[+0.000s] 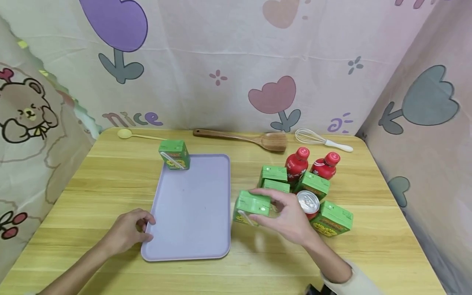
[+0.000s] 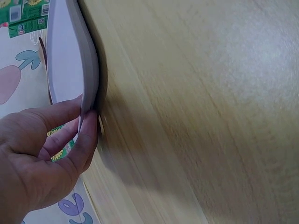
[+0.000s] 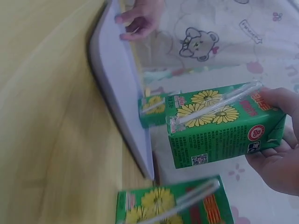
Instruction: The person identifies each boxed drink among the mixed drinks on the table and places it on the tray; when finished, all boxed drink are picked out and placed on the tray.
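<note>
My right hand (image 1: 285,213) holds a green drink carton (image 1: 252,203) by its upper part, between the tray and the group of drinks. In the right wrist view that carton (image 3: 219,123) shows yellow flowers and a straw on its side, and it hangs above the table. My left hand (image 1: 127,230) pinches the left rim of the lilac tray (image 1: 191,209); the left wrist view shows thumb and fingers on either side of the rim (image 2: 88,60). Another green carton (image 1: 175,155) stands on the tray's far left corner.
Right of the tray stand several green cartons (image 1: 333,219), two red bottles (image 1: 296,164) and a can (image 1: 307,203). Along the back edge lie a yellow spoon (image 1: 125,134), a wooden spatula (image 1: 273,141) and a white whisk (image 1: 313,137). A patterned cloth (image 1: 206,49) hangs behind the table.
</note>
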Motion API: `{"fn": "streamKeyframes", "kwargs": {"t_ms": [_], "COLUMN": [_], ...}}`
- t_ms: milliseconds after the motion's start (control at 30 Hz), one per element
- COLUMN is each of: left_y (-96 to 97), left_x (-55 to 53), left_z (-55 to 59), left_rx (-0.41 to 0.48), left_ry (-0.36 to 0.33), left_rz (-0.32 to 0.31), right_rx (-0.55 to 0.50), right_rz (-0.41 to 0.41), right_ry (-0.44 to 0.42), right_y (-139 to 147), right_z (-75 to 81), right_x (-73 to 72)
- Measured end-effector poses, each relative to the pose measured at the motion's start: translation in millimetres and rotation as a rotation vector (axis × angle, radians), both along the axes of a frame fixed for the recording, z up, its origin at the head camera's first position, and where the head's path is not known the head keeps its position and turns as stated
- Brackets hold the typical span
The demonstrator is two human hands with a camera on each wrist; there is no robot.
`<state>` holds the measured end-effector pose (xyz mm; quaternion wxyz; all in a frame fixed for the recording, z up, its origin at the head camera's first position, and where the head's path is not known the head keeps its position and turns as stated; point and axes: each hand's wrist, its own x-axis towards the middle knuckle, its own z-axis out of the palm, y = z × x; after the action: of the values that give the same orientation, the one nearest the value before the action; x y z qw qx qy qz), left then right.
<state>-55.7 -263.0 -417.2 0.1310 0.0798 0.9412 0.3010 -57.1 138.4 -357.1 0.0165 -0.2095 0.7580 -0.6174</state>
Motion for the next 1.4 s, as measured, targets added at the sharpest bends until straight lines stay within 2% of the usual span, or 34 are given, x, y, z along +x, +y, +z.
{"fn": "streamKeyframes", "kwargs": {"t_ms": [167,633,867,1233,1400], "left_y": [-0.2,-1.7,-1.3,-0.5,-1.3], "left_x": [0.4,-0.6,-0.6,-0.3,-0.7], "left_z": [-0.2,-0.7,0.4,1.9,1.2], "left_rx": [0.003,0.005,0.009,0.016,0.015], "left_ry": [-0.009,-0.007,-0.006,-0.027,-0.029], "left_rz": [0.006,0.005,0.002,0.012,0.013], "right_rx": [0.022,-0.056,-0.043,-0.062,-0.042], "right_rz": [-0.002,-0.005,-0.077,-0.115,-0.169], "right_ry": [-0.032,-0.107,-0.067,-0.061,-0.075], "right_y": [-22,-73,-95,-115,-123], "right_z": [2.7,-5.3,-5.8,-11.8,-14.1], "right_x": [-12.7,-58.4,-80.2,-109.1,-120.7]}}
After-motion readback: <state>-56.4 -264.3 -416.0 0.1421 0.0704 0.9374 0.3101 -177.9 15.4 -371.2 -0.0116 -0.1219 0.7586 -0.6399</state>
